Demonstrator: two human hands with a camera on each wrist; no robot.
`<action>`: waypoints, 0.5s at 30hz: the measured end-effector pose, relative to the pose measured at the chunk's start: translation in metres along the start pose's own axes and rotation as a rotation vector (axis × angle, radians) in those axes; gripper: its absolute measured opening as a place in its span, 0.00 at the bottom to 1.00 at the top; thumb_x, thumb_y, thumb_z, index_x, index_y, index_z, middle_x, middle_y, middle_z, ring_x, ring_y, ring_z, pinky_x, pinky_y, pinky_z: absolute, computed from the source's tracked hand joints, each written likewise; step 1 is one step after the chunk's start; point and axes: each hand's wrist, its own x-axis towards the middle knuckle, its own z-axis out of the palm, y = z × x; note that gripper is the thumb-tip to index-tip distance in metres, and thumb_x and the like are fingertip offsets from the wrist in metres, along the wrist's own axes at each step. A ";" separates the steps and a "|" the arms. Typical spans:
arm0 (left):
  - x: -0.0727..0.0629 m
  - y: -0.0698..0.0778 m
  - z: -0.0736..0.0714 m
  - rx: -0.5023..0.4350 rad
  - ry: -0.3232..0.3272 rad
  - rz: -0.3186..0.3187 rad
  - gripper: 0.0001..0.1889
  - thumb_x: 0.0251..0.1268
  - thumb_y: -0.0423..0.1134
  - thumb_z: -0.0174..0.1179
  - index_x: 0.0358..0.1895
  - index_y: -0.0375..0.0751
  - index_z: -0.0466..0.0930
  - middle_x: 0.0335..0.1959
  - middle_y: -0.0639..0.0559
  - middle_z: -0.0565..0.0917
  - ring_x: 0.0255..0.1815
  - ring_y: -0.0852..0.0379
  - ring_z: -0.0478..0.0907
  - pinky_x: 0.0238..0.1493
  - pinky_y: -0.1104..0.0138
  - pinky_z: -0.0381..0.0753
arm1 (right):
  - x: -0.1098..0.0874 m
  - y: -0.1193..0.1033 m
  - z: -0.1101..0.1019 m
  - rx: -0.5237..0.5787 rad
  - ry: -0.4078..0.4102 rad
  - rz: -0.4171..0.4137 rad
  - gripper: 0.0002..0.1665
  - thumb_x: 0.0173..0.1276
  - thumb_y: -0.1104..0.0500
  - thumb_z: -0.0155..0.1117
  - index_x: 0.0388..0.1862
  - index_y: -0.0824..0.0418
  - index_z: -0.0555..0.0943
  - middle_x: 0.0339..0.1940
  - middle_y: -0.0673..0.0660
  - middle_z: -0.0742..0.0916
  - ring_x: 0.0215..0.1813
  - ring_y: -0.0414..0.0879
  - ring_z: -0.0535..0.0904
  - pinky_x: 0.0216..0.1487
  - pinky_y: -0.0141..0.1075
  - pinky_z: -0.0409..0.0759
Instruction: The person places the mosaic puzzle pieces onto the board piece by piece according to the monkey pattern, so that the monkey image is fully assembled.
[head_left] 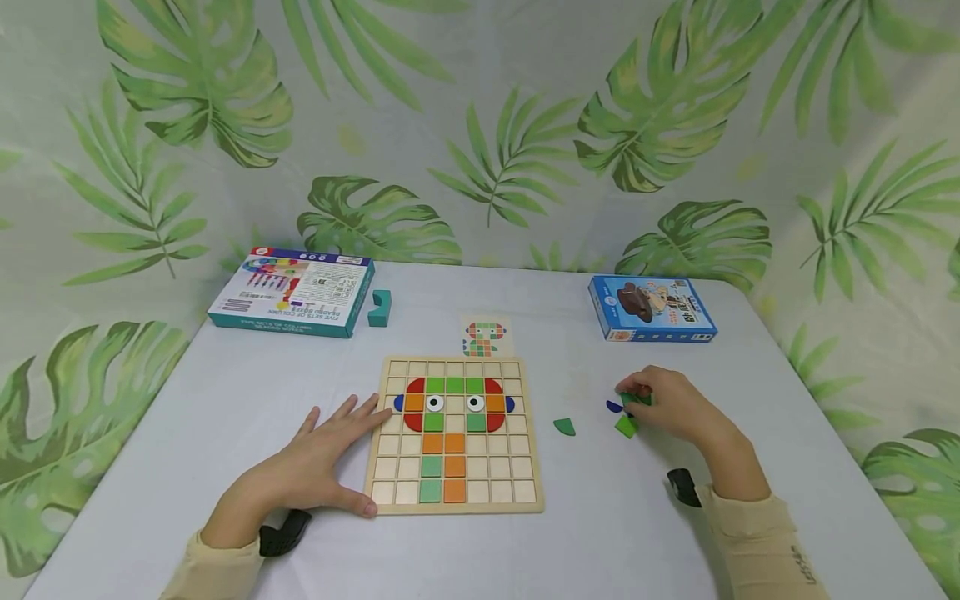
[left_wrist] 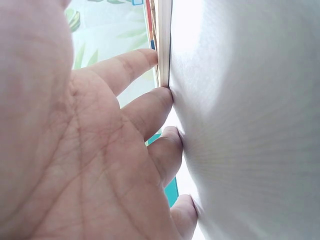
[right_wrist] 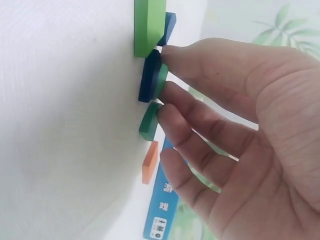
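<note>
A square wooden grid board (head_left: 497, 468) lies on the table, with red, orange, green, blue and eye-printed pieces set in it as a face above a narrow body. My left hand (head_left: 315, 462) spreads its fingers along the board's left side, index fingertip and thumb at its edge. On the right, my right hand (head_left: 672, 406) pinches a small green piece (right_wrist: 161, 81) between thumb and index finger, close against a dark blue piece (right_wrist: 148, 77). Another green piece (right_wrist: 149, 122) lies by the middle fingertip. A light green square (head_left: 626, 427) sits just below the hand.
A dark green quarter-round piece (head_left: 565, 427) lies between board and right hand. Behind the board is a picture card (head_left: 486, 336). Two boxes stand at the back, one white and teal (head_left: 288, 292), one blue (head_left: 652, 308). A teal notched block (head_left: 379, 308) is beside the left box.
</note>
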 end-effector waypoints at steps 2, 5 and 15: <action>0.000 0.000 0.000 -0.002 0.001 0.000 0.65 0.39 0.67 0.85 0.85 0.54 0.62 0.90 0.43 0.55 0.90 0.30 0.45 0.80 0.22 0.33 | 0.002 0.000 0.001 -0.007 -0.003 -0.002 0.14 0.71 0.63 0.72 0.55 0.64 0.89 0.44 0.56 0.88 0.45 0.49 0.79 0.54 0.50 0.85; 0.000 -0.001 0.000 -0.008 0.003 0.001 0.65 0.39 0.67 0.85 0.85 0.54 0.62 0.90 0.43 0.55 0.90 0.30 0.44 0.81 0.22 0.33 | 0.005 0.000 0.002 -0.007 -0.006 -0.004 0.14 0.72 0.63 0.72 0.54 0.64 0.89 0.44 0.56 0.88 0.46 0.49 0.80 0.56 0.52 0.86; 0.000 -0.001 0.000 -0.005 0.002 0.004 0.65 0.39 0.67 0.84 0.85 0.54 0.63 0.89 0.42 0.56 0.90 0.29 0.45 0.80 0.22 0.33 | 0.019 -0.004 0.003 0.016 0.004 -0.060 0.13 0.73 0.67 0.69 0.55 0.64 0.89 0.50 0.59 0.90 0.54 0.54 0.85 0.63 0.58 0.85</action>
